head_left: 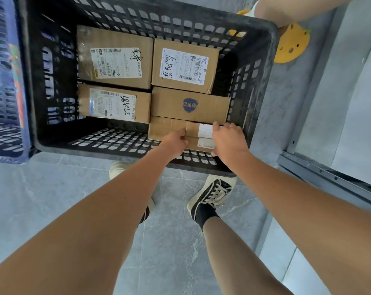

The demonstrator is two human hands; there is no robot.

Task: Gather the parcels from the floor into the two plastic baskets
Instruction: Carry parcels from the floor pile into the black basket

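Observation:
A black plastic basket (263,67) stands on the floor in front of me with several brown cardboard parcels inside. Two labelled parcels (114,58) (184,64) lie at the far side, another labelled one (114,104) and one with a blue shield logo (189,104) in the middle. At the near right corner lies a flat parcel (165,128). My left hand (175,142) grips its near edge. My right hand (228,141) holds its right end, fingers curled over the far edge and thumb on the near side.
A second, blue-purple basket (7,133) stands against the black one on the left. Another person's leg and yellow slipper (291,43) are at the far right. A grey metal rail (329,175) runs along the right. My sneakers (214,192) stand on grey tiles.

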